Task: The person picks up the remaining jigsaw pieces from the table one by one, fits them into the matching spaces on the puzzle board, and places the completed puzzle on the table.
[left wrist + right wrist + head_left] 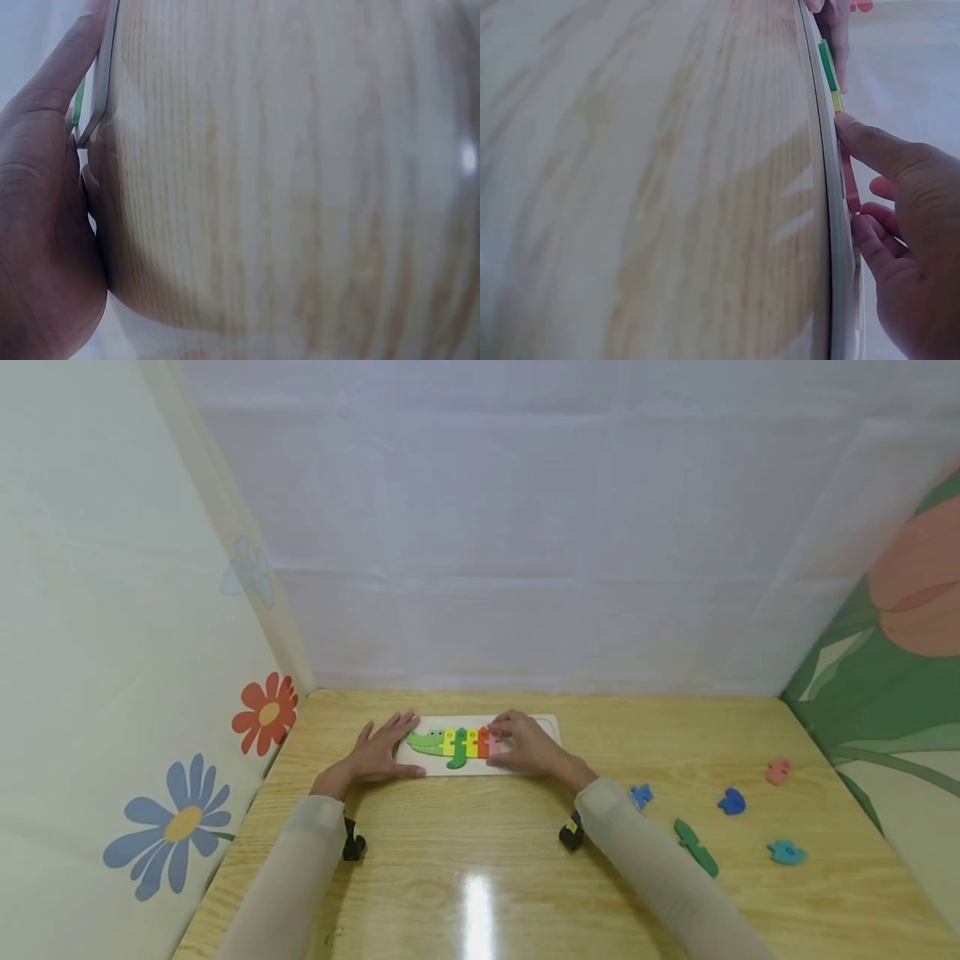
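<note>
A white puzzle board (pixel 431 768) lies near the table's far side. On it sit a green crocodile head (pixel 426 741), yellow, green and orange-red body pieces, and a pink puzzle piece (pixel 495 744) at the row's right end. My right hand (pixel 528 745) pinches this pink piece between thumb and fingers; in the right wrist view the piece looks flat against the board. With fingers spread and fairly straight, my left hand (pixel 378 752) rests at the board's left end, its thumb (pixel 56 79) along the near edge. My right hand hides much of the board's right part.
Loose pieces lie on the wooden table at the right: a light blue one (pixel 641 796), a dark blue one (pixel 732 802), a long green one (pixel 696 847), a teal one (pixel 787 852) and a pink one (pixel 779 771). Printed cloth walls enclose the table's back and sides.
</note>
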Demonstrator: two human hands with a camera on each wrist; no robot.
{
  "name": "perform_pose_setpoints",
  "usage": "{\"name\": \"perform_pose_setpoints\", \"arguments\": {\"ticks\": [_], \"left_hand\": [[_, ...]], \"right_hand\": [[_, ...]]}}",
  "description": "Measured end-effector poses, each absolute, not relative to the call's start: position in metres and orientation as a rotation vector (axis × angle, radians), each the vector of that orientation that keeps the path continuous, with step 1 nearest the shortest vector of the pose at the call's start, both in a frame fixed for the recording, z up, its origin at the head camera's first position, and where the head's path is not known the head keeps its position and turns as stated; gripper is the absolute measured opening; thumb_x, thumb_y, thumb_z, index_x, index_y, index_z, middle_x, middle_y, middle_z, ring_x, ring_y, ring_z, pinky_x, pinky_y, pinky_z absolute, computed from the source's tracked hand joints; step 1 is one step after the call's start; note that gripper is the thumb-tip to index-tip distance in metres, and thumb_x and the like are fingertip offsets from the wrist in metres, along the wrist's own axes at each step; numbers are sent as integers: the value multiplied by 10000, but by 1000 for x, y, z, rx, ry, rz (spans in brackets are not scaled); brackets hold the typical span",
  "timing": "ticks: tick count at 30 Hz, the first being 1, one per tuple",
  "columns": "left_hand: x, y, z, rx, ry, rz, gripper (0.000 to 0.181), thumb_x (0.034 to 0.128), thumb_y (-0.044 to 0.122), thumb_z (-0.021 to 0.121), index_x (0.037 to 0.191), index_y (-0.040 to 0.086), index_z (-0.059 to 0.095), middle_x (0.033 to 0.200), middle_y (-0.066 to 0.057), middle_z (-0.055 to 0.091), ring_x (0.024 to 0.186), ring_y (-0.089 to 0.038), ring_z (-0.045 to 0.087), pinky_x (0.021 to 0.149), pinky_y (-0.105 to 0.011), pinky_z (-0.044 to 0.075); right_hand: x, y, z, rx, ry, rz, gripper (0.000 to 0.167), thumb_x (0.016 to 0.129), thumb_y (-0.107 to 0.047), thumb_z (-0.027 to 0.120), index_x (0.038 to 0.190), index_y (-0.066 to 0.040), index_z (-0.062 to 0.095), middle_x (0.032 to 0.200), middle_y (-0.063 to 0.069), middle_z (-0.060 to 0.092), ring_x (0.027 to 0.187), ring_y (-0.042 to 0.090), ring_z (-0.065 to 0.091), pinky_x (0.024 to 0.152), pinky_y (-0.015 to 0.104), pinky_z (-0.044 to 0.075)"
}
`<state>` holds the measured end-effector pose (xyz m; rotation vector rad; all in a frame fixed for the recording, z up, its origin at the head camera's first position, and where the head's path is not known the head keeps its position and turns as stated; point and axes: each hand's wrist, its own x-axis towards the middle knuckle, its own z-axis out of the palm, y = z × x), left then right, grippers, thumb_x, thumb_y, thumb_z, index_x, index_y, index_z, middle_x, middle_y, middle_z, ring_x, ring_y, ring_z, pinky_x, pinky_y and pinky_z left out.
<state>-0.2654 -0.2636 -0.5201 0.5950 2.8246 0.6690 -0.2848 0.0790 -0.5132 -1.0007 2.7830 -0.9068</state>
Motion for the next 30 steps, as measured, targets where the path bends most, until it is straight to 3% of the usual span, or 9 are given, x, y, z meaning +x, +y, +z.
{"name": "perform_pose_setpoints", "arguments": {"ticks": [30], "left_hand": [[-265, -263, -520, 592, 2824, 655, 1120, 867, 604, 801, 1677, 44, 267, 1761, -181, 171, 1626, -439, 85, 1221, -743, -10]], "right_hand": [[-277, 108, -498, -1077, 2871, -845, 722, 861, -341, 899, 1396, 66, 634, 1409, 236, 631, 1341, 400, 578, 1169, 529, 434]]}}
